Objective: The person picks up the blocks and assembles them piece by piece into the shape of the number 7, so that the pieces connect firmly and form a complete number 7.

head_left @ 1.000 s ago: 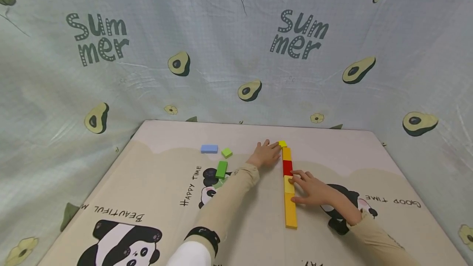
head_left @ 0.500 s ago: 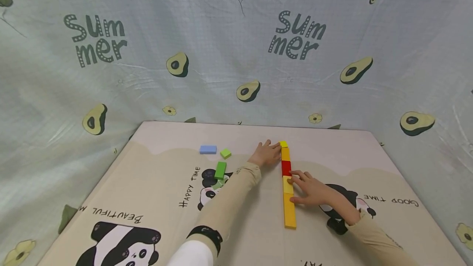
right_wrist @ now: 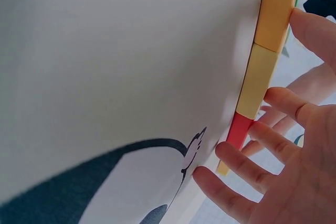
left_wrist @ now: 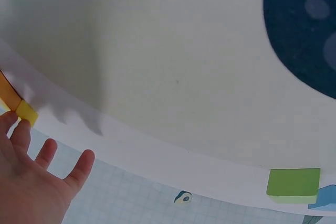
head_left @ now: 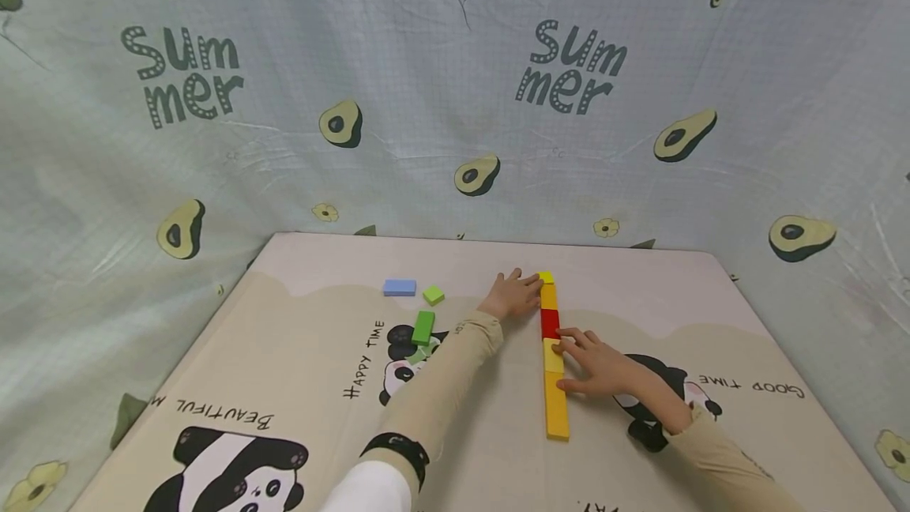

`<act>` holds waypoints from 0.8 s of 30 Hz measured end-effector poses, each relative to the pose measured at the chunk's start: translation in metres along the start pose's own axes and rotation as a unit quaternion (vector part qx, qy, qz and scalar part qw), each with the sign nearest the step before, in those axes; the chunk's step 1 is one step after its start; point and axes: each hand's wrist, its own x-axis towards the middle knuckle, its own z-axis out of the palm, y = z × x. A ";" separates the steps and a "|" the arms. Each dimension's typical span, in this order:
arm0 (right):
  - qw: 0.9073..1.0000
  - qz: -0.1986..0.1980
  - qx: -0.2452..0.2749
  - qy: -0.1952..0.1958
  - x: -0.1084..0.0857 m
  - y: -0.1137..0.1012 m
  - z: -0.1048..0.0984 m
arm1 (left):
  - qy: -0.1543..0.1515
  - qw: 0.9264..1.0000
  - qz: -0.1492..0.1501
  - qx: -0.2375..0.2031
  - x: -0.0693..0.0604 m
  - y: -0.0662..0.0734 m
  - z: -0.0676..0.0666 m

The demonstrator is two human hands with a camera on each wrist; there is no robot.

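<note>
A straight row of blocks lies on the table. From the near end it runs through a long orange block (head_left: 557, 417), a pale yellow block (head_left: 551, 355), a red block (head_left: 550, 322), another orange block (head_left: 550, 296) and a small bright yellow block (head_left: 546, 277). My left hand (head_left: 512, 295) touches the small yellow block at the far end, its other fingers spread. Along the row's right side, my right hand (head_left: 603, 367) rests spread fingertips; in the right wrist view its thumb touches the long orange block (right_wrist: 278, 11) and fingers reach the pale yellow and red ones.
Left of the row lie a blue block (head_left: 400, 288), a small light green block (head_left: 434, 295) and a green block (head_left: 423, 328). The table (head_left: 298, 354) has a panda-print cover. A printed curtain (head_left: 398, 62) hangs beyond its far edge.
The small yellow block has shifted slightly right, into line with the row's far end, with my left fingers against it. My right hand stays at the row's side.
</note>
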 end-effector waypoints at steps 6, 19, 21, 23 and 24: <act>1.000 0.010 0.001 -0.005 0.001 -0.002 -0.001 | 0.002 1.000 -0.004 -0.005 0.000 0.000 -0.001; 1.000 0.011 0.005 -0.004 0.000 -0.001 0.001 | 0.000 1.000 -0.007 -0.020 -0.006 0.003 -0.001; 1.000 0.011 0.006 -0.004 0.000 0.000 0.001 | 0.001 1.000 -0.006 -0.020 -0.006 0.003 0.000; 1.000 0.011 0.006 -0.005 0.000 0.000 0.001 | 0.002 1.000 -0.004 -0.018 -0.006 0.003 0.001; 1.000 0.012 0.006 -0.005 0.000 0.000 0.002 | 0.003 1.000 -0.002 -0.018 -0.006 0.003 0.001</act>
